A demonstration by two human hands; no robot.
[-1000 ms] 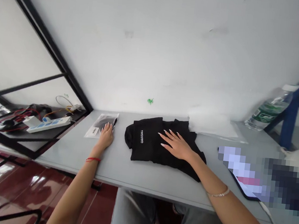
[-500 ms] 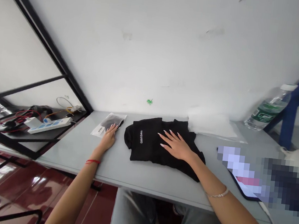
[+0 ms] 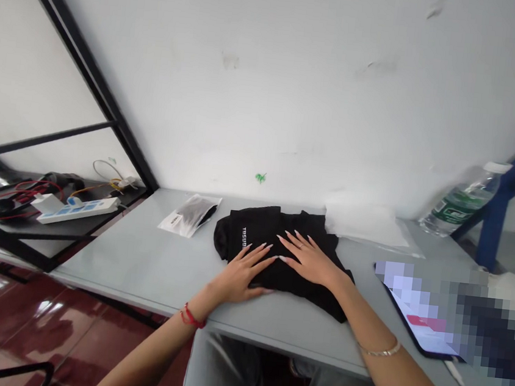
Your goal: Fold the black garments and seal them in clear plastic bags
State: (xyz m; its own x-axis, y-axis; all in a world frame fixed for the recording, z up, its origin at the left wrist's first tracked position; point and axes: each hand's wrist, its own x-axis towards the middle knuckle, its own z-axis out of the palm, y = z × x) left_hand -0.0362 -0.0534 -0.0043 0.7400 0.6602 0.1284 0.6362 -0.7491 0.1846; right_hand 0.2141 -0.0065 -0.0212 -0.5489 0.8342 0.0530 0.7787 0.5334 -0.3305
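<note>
Resting flat on the black garment [image 3: 264,225], our left hand [image 3: 238,279] and our right hand [image 3: 312,263] keep the fingers spread apart, clamped on nothing. We have this garment directly under the fingers, upon the desk [image 3: 139,266]. Beyond the left fingers, to their left, we see a small plastic bag [image 3: 189,213]; beyond the right ones, a white package [image 3: 362,222]; to their right, a phone [image 3: 430,340].

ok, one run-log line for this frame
left hand: on black garment | right hand: on black garment | plastic packet: left of garment, untouched
</note>
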